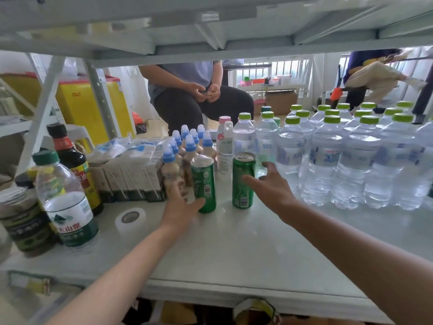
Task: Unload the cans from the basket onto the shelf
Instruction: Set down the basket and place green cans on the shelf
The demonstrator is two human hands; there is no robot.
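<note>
Two tall green cans stand upright on the white shelf [234, 249]. The left can [203, 182] has my left hand [181, 205] just beside its lower left, thumb touching its base, fingers loosely apart. The right can [243, 180] stands a hand's width away. My right hand [269, 184] is spread open beside it, thumb against its side, fingers reaching past it toward the water bottles. Neither hand grips a can. The basket is out of sight.
Many green-capped water bottles [346, 156] fill the shelf's right. Small blue-capped bottles [185, 148] and carton packs [131, 170] stand behind the cans. A soy sauce bottle [75, 165], a water bottle [65, 202], a jar [25, 221] and a tape roll [130, 219] sit left. Two people sit beyond.
</note>
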